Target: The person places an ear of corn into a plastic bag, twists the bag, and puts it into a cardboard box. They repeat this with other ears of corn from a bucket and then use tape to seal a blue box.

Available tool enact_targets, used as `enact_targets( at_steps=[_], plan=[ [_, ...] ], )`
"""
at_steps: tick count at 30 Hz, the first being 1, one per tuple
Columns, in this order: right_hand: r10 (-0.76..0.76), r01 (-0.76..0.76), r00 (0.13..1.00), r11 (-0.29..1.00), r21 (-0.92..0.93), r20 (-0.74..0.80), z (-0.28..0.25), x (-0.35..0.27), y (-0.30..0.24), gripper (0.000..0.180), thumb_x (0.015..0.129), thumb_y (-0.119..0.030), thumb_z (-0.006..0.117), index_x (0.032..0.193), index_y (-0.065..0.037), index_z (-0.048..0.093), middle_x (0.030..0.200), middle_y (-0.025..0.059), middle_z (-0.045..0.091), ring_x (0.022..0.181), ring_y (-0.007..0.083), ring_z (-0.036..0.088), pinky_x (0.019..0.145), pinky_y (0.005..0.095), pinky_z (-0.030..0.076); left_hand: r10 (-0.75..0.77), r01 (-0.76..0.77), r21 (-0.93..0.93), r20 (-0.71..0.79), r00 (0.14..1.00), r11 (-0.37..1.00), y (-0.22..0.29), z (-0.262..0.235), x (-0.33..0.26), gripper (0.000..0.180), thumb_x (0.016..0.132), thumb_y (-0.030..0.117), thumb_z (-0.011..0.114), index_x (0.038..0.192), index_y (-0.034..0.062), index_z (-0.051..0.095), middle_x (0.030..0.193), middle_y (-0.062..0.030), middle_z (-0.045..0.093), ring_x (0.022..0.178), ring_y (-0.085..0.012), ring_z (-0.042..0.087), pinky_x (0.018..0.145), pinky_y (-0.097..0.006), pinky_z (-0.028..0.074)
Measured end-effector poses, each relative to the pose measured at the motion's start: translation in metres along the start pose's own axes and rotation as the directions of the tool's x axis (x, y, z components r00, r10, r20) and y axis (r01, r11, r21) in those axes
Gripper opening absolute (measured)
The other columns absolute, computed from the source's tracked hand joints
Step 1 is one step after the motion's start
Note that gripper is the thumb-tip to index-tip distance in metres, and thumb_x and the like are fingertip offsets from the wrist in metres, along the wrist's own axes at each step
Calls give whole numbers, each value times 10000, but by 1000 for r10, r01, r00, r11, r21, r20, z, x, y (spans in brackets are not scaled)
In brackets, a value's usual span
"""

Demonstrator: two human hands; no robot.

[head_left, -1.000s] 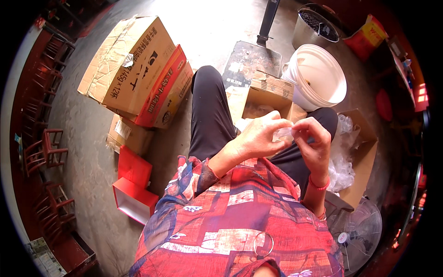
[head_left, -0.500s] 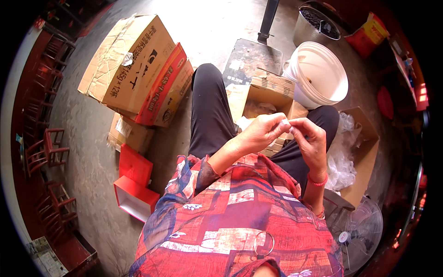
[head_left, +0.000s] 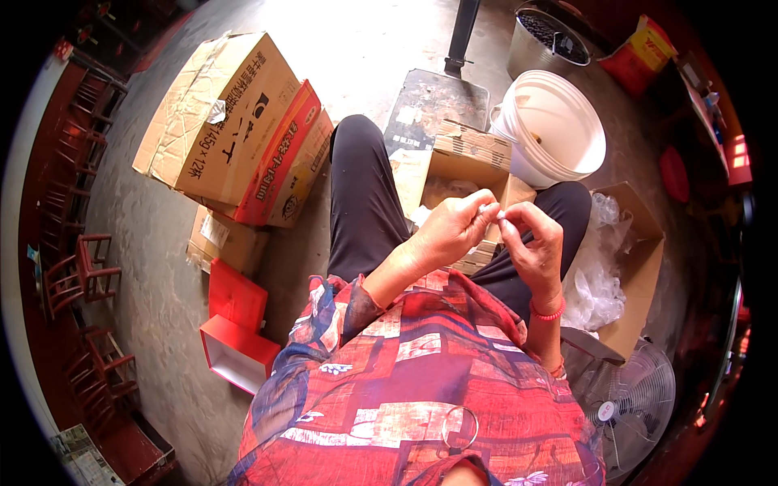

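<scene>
1. Head view, vs earlier frames: both hands sit a bit closer together, fingertips now meeting above the lap; boxes, bucket and fan unchanged.
2. Left hand [head_left: 447, 235]: fingers curled, thumb and forefinger pinched narrow on a small white item [head_left: 489, 212]. Item too small to identify.
3. Right hand [head_left: 535, 243]: fingertips pinched on the same item from the other side, red bracelet [head_left: 548, 313] on the wrist. Both hands touch at the tips.
4. Item location: between the two hands' fingertips, above the open small box [head_left: 466, 166] that sits between the knees.
5. White bucket [head_left: 551, 134]: just right of the small box, open, touching or nearly touching it. Metal pot [head_left: 545, 44] behind the bucket, dark contents.
6. Box with clear plastic bags [head_left: 624, 259]: on the right, beside the right knee, open.
7. Fan [head_left: 632, 401]: lower right, near that box.
8. Stacked cartons [head_left: 231, 130]: left of the left leg, brown one on top of a red one, another carton under them.
9. Red gift box [head_left: 235, 332]: lower left on the floor, open, white inside, lid standing just behind it.
10. Red chairs [head_left: 77, 267]: far left edge, well apart from the hands.
11. Dark metal plate [head_left: 429, 101]: on the floor behind the small box, at the base of a post.
</scene>
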State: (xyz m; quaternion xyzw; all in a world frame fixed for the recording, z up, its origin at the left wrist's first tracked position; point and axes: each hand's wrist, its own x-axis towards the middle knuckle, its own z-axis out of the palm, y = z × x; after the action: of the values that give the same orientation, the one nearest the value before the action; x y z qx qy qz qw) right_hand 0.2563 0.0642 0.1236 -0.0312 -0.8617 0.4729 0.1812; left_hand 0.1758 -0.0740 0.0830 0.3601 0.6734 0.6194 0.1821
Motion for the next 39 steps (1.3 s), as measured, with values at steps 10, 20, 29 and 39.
enact_targets(
  at_steps=[10,20,29,39],
  plan=[
    [181,-169,983,962,216,-37,2,-8,18,43,761,-6,595,765,17,558,654,15,530,625,67,476,610,209,405,-40,59,136,-142,989,989,4,-1,4,188,951,219,462,979,64,564,543,-35,510,461,-82,496,438,-248,399],
    [8,-70,991,885,460,136,-7,-6,15,220,746,-7,571,963,0,537,996,63,563,930,140,510,824,263,379,-275,374,-504,262,925,778,3,-27,3,156,827,159,663,877,12,651,749,-17,625,679,-68,566,638,-201,457],
    [98,-236,935,890,389,342,19,-9,54,409,786,25,526,1193,4,497,1060,38,556,980,97,499,870,251,393,229,-212,363,-4,974,907,-5,-17,4,184,649,-52,609,797,56,590,744,-100,588,701,-274,603,606,-321,487],
    [286,-485,867,674,558,408,19,-8,56,216,932,-178,453,1023,-18,567,750,-43,523,644,29,430,593,180,353,324,-239,396,-163,932,887,-4,2,2,200,652,-59,624,795,56,547,832,-86,529,764,-276,574,634,-339,477]
  ],
)
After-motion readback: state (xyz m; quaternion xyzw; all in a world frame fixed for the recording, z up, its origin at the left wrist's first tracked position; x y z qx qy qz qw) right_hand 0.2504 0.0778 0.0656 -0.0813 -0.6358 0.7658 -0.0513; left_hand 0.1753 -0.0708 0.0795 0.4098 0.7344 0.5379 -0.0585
